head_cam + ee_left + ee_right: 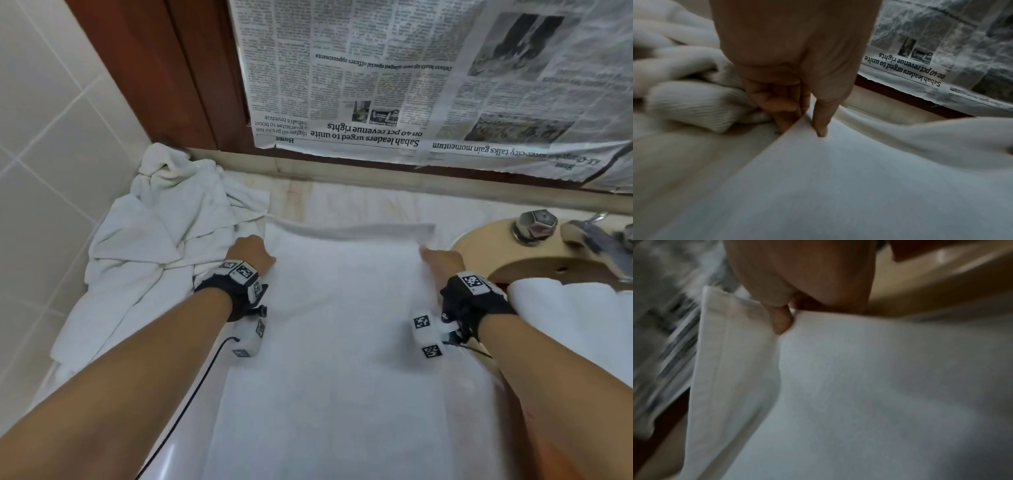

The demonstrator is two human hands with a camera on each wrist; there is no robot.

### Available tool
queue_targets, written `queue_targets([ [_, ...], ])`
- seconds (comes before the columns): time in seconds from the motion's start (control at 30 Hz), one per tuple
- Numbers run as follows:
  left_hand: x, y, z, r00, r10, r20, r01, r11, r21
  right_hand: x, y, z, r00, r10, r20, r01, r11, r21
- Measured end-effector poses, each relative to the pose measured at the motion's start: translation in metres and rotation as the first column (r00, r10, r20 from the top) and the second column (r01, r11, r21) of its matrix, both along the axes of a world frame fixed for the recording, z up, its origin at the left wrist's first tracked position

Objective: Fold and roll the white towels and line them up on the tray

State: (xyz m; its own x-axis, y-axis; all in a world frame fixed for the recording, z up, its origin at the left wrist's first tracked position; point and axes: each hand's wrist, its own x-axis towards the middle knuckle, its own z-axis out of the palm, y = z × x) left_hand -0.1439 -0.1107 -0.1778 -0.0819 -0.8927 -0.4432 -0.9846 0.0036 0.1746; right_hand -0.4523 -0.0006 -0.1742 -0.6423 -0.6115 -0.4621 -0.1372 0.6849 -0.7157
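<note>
A white towel [342, 325] is stretched flat over the counter between my two hands, its far hem [349, 231] flopped over. My left hand [251, 255] pinches the towel's far left edge, thumb on top and fingers under it, as the left wrist view shows with the hand [803, 123] on the towel [838, 186]. My right hand [436, 262] pinches the far right edge; in the right wrist view the hand [785, 316] holds the towel [859, 394] beside the hanging hem. No tray is visible.
A heap of crumpled white towels [154, 240] lies at the left against the tiled wall. A beige sink [513, 250] with a chrome tap [589, 236] sits at the right, another white towel [575, 308] draped on its rim. Newspaper [411, 85] covers the wall behind.
</note>
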Motion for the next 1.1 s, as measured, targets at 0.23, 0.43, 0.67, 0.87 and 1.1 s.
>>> queue_targets([
  [0.23,-0.015,-0.007,0.0,1.0,0.002,-0.022,-0.003,0.999,-0.054,0.009,-0.006,0.008,0.971,0.082,-0.225,-0.052,0.989,0.138],
  [0.43,-0.008,0.03,-0.003,0.932,-0.21,-0.295,0.146,0.964,-0.224,0.05,0.054,0.003,0.733,0.371,-0.57,-0.365,0.922,0.13],
  [0.67,0.032,0.066,-0.014,0.781,-0.617,0.099,0.594,0.782,0.192,0.052,0.082,-0.011,0.476,0.856,-0.2,-0.599,0.482,0.64],
  [0.87,0.026,0.057,-0.018,0.767,-0.622,0.157,0.595,0.781,0.189,0.05,0.065,-0.01,0.463,0.87,-0.172,-0.595,0.448,0.667],
  [1.1,-0.001,0.016,-0.011,0.78,-0.594,0.195,0.556,0.802,0.219,0.034,0.021,-0.01,0.47,0.865,-0.177,-0.573,0.451,0.684],
])
